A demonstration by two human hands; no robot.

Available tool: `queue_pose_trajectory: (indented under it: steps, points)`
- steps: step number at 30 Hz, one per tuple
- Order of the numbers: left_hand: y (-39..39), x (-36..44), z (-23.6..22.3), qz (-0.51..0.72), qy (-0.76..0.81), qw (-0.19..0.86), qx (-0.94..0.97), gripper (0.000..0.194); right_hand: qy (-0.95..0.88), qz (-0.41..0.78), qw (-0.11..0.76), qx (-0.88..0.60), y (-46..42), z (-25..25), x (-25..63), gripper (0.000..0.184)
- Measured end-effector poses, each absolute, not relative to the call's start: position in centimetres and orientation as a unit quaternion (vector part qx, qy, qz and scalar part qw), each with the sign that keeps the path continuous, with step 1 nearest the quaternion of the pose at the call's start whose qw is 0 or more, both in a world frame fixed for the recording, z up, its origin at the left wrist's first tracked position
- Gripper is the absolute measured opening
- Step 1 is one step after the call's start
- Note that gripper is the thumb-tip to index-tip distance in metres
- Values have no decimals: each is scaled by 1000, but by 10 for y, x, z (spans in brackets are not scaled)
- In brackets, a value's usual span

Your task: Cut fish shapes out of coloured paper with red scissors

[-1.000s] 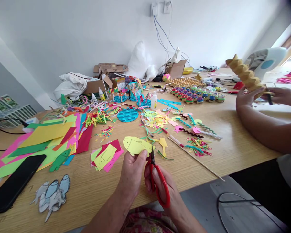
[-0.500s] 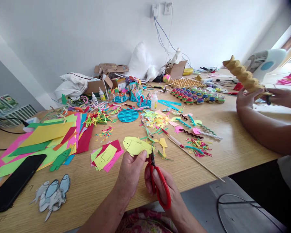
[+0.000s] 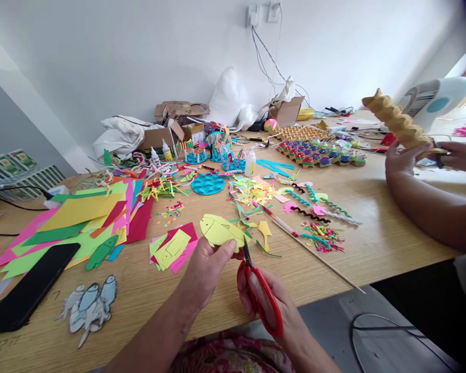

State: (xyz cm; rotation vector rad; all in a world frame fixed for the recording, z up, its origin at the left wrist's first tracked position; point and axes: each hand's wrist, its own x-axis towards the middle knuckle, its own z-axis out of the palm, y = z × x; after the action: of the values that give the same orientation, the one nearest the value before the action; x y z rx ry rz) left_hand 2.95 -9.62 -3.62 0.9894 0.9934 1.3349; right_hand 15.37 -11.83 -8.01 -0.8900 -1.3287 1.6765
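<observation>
My left hand (image 3: 205, 269) pinches a yellow paper fish (image 3: 220, 230) with a drawn eye and gills, held just above the wooden table (image 3: 373, 248). My right hand (image 3: 270, 305) grips red-handled scissors (image 3: 261, 292), fingers through the loops. The blades point up at the fish's right end, beside my left thumb. Both hands hover at the table's near edge.
Coloured paper sheets (image 3: 81, 217), a black phone (image 3: 27, 290) and grey paper fish (image 3: 91, 308) lie at left. Paper scraps, glue bottles (image 3: 250, 163), a thin stick (image 3: 318, 256) and painted egg cartons (image 3: 318, 153) fill the middle. Another person's hands (image 3: 404, 160) hold an egg-carton strip at right.
The view has shifted slightly, so everything sits a little right and lower. My hands keep the same hold on the fish and scissors; the scissors have dropped a bit.
</observation>
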Motion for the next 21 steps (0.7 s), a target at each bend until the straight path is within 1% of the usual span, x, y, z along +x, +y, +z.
queue_pose_trajectory:
  steps: [6,21]
  points:
    - [-95,20,-32,552,407,593,422,5,-565,648,383,-338,-116,-81,158,46]
    - [-89,1,-25,473,398,642,454,10,-610,624,338,-352,-115,-70,165,50]
